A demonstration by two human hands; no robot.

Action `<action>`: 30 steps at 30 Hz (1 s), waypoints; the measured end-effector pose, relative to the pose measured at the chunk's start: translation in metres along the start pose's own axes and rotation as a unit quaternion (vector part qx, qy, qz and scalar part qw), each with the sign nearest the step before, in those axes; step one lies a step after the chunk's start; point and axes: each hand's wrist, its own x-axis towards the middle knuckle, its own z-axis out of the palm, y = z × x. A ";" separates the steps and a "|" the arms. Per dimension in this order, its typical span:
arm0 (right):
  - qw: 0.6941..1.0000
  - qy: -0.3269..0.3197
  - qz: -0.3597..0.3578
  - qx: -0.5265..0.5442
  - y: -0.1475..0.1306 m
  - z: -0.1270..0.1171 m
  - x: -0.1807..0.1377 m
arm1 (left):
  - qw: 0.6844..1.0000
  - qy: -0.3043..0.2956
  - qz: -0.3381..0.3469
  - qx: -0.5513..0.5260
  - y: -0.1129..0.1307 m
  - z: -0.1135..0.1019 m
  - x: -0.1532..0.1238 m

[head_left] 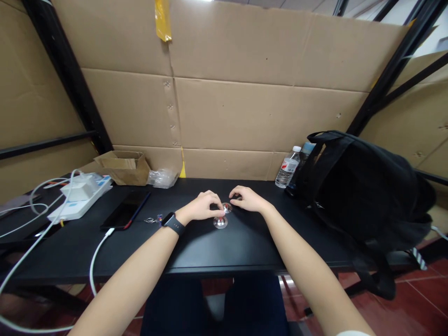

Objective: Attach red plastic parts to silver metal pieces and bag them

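Two hands on small metal parts at the centre of a black desk

The left hand (203, 206), a smartwatch (173, 223) on its wrist, curls its fingers over a shiny metal disc (220, 222) lying on the desk (217, 252), apparently steadying it from above. The right hand (248, 199) rests just beside it, fingertips pinched at a second small metal piece (227, 207); the exact grip is too small to tell. A smartphone (126, 209) on a white cable (96, 254), a power strip (79, 203), a water bottle (287, 167) and a black backpack (364, 196) lie well apart at the sides.
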 end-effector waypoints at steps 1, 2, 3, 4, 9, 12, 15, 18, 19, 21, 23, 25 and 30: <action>1.000 -0.001 0.000 0.001 0.000 0.000 0.000 | 1.000 0.003 -0.002 0.003 0.000 0.000 0.000; 1.000 -0.002 -0.001 0.002 0.001 0.000 0.000 | 1.000 0.005 -0.006 0.008 -0.001 -0.001 0.000; 1.000 -0.003 -0.001 0.003 0.001 0.000 0.000 | 1.000 0.008 -0.015 0.016 -0.002 -0.002 0.000; 1.000 -0.003 -0.002 0.004 0.002 0.000 0.000 | 0.999 0.015 -0.033 0.029 -0.004 -0.004 -0.001; 1.000 0.001 0.001 0.007 0.003 -0.001 0.000 | 0.946 0.135 -0.251 0.155 -0.027 -0.018 -0.009; 1.000 -0.001 0.001 0.010 0.002 -0.002 -0.001 | 0.864 0.212 -0.401 0.218 -0.051 -0.032 -0.022; 1.000 -0.001 -0.003 0.011 0.002 -0.002 -0.002 | 0.797 0.255 -0.497 0.228 -0.078 -0.045 -0.039; 1.000 -0.002 -0.003 0.016 0.002 -0.002 -0.002 | 0.780 0.254 -0.544 0.174 -0.101 -0.056 -0.051; 1.000 -0.002 -0.002 0.017 0.002 -0.002 -0.002 | 0.782 0.246 -0.555 0.141 -0.107 -0.058 -0.054; 1.000 -0.003 0.000 0.018 0.001 -0.002 -0.002 | 0.786 0.239 -0.564 0.082 -0.113 -0.061 -0.056; 1.000 -0.001 0.003 0.015 0.000 -0.004 -0.002 | 0.788 0.257 -0.556 0.066 -0.112 -0.062 -0.055; 1.000 0.000 0.005 0.011 -0.002 -0.005 -0.002 | 0.787 0.302 -0.528 0.099 -0.103 -0.062 -0.052; 1.000 -0.001 0.002 0.006 -0.002 -0.005 -0.002 | 0.820 0.398 -0.360 0.200 -0.060 -0.052 -0.035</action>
